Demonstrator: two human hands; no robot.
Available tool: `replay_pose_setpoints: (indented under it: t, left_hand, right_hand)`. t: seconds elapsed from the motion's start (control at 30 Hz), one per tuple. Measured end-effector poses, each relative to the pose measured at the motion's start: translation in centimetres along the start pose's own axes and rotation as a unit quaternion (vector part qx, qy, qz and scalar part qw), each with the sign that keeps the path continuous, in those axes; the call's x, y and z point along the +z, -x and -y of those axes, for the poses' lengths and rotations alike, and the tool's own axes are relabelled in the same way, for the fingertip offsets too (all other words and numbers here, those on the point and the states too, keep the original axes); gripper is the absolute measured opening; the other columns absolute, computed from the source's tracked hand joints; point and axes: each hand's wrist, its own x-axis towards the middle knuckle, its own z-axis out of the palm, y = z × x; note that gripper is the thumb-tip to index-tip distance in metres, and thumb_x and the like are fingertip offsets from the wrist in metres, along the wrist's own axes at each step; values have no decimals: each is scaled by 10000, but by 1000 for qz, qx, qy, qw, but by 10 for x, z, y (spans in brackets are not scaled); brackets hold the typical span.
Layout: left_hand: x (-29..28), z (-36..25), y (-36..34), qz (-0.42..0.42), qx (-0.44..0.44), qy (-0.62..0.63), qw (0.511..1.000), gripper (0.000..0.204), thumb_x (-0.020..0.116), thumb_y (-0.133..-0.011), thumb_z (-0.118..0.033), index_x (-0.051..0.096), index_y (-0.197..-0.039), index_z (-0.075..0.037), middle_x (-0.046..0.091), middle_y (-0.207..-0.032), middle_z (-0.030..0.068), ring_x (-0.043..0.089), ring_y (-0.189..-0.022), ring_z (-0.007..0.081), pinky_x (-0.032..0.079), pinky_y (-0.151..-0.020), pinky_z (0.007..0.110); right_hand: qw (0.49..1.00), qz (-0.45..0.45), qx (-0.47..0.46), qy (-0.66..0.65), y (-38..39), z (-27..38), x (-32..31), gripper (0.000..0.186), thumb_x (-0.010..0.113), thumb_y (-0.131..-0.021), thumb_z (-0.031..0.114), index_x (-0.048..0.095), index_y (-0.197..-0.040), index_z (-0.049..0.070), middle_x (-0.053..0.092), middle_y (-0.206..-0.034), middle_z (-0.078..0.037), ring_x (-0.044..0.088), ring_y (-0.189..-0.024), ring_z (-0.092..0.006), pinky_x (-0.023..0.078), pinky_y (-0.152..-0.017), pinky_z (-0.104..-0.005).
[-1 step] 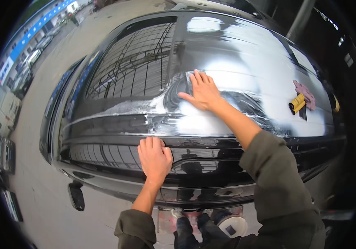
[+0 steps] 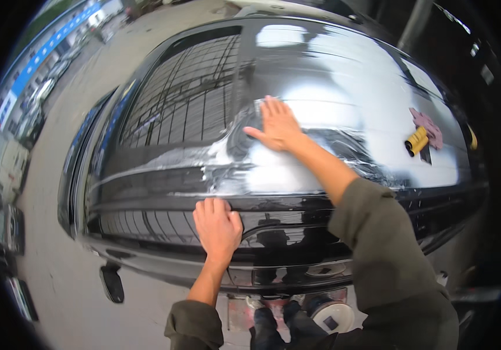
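A black car roof [image 2: 367, 81] fills the view, with a dark glass panel [image 2: 180, 87] at its left and wet, whitish streaks [image 2: 215, 169] across the middle. My right hand [image 2: 275, 127] lies spread on the streaked area beside the glass; whether anything thin is under the palm, I cannot tell. My left hand [image 2: 218, 224] has its fingers curled on the near roof edge. At the roof's right are two yellow cylindrical items [image 2: 415, 142] with a pink cloth [image 2: 429, 125] and a small dark flat piece beside them.
A side mirror [image 2: 112, 284] juts out at the lower left. Below are my legs on a reddish step [image 2: 240, 312] and a pale round bucket [image 2: 335, 318]. Parked cars [image 2: 46, 90] and a blue-banded building [image 2: 43, 49] line the left. A pole [image 2: 414, 23] stands at the back right.
My right hand appears a little farther left in the view, still spread on the roof. My left hand and the car's near edge appear slightly lower as the view shifts.
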Motion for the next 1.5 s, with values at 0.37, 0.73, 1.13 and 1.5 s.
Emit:
replay_pose_setpoints:
  t: [0.37,0.73,1.13,1.5]
  left_hand:
    - [1,16,10,16,8,-15,1000,80,594,-800,-40,549,-862,-62,554,-935,118,503,-936,353,402,-856,476]
    - [1,13,7,14,6,-49,999,24,551,-852,-56,547,-859,-33,552,-904,161,515,-917,386,401,-823,500]
    - [5,34,11,2,13,-80,997,67,520,-899,-52,531,-878,11,540,-911,177,506,-920,384,400,-830,490]
    - [7,44,9,14,33,-57,998,104,491,-919,-87,530,-902,8,538,-932,167,497,-928,377,403,-854,478]
  right_hand:
    - [998,-17,37,-57,95,-141,-35,783,486,-1037,606,462,-1498,-27,517,-1497,-275,445,-1447,-424,290,-1263,-518]
    - [983,10,162,-85,136,-125,-16,1274,349,-926,899,86,-1654,-112,83,-1742,-316,17,-1632,-454,2,-1328,-525]
    - [992,-7,123,-37,269,-253,-45,1001,361,-1041,723,279,-1627,-84,240,-1733,-245,188,-1628,-361,118,-1334,-484]
    - [993,27,99,-63,247,-184,-49,1108,284,-1010,812,168,-1659,-79,143,-1747,-277,104,-1645,-362,80,-1333,-499]
